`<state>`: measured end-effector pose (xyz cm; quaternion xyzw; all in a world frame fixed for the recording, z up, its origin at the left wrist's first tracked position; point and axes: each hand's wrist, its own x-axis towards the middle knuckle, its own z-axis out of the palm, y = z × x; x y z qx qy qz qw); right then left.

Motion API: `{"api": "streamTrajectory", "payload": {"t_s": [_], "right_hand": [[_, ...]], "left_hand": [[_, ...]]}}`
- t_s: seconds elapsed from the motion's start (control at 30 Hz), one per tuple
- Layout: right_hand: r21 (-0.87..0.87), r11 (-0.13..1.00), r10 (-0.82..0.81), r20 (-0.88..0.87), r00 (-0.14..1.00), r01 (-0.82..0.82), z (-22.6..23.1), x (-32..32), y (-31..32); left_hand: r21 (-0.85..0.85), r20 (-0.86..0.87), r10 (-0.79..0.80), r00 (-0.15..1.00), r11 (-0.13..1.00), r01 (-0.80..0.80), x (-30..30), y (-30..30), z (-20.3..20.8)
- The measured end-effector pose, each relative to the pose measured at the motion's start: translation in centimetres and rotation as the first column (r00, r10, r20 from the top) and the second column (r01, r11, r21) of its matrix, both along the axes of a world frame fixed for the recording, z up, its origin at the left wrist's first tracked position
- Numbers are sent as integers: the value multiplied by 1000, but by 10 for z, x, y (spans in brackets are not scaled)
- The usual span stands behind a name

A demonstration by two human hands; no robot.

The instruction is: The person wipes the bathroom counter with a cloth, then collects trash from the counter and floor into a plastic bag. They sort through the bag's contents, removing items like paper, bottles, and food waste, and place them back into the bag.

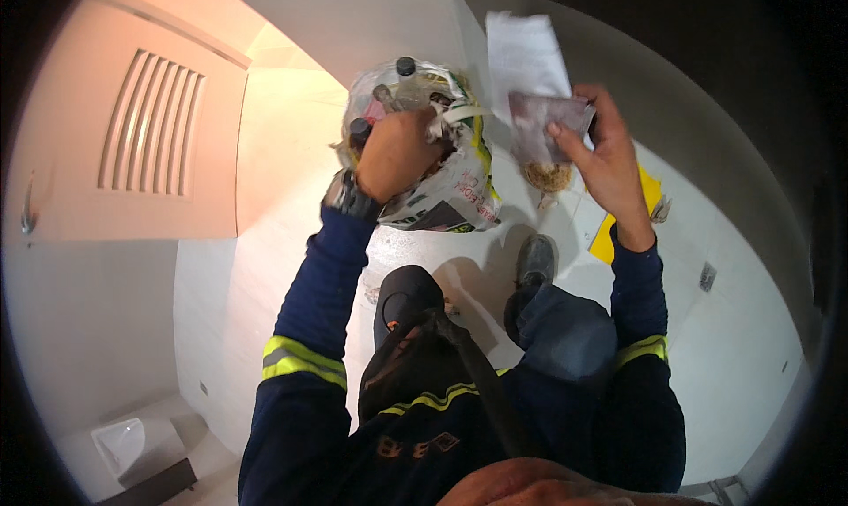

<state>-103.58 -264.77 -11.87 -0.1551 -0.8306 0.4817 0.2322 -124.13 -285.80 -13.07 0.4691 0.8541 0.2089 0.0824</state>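
Note:
My left hand [397, 157] reaches down into a white printed sack [442, 205], its fingers hidden by the opening. Bottles with dark caps stand in that sack: a clear bottle [408, 91] at the back, and another beside my wrist whose dark cap [360, 129] shows. A pale strip [465, 113] sticks out at the sack's rim next to my fingers. Off to the right, my right hand [609, 152] pinches a greyish-brown, slightly glossy flat piece [552, 121] between thumb and fingers; I cannot tell its material. A white sheet [526, 55] extends behind it.
A tan round clump [548, 176] lies on the floor below the right hand. Beyond it is a yellow flat piece [649, 188]. My shoe [536, 263] is close to the sack. A pale louvred door [132, 126] stands at the left, a wall at the back.

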Motion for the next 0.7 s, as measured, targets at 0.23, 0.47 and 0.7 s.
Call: {"api": "streamTrajectory", "payload": {"t_s": [0.23, 0.47, 0.7], "right_hand": [[81, 874, 485, -168, 858, -479, 39, -138, -56], [480, 705, 300, 466, 833, -522, -50, -185, -50], [728, 337, 164, 580, 798, -598, -72, -208, -85]], "left_hand": [[56, 243, 230, 942, 966, -251, -4, -42, -26], [-23, -137, 275, 952, 959, -281, 13, -46, -26], [-166, -296, 121, 947, 970, -176, 15, -50, -75]]}}
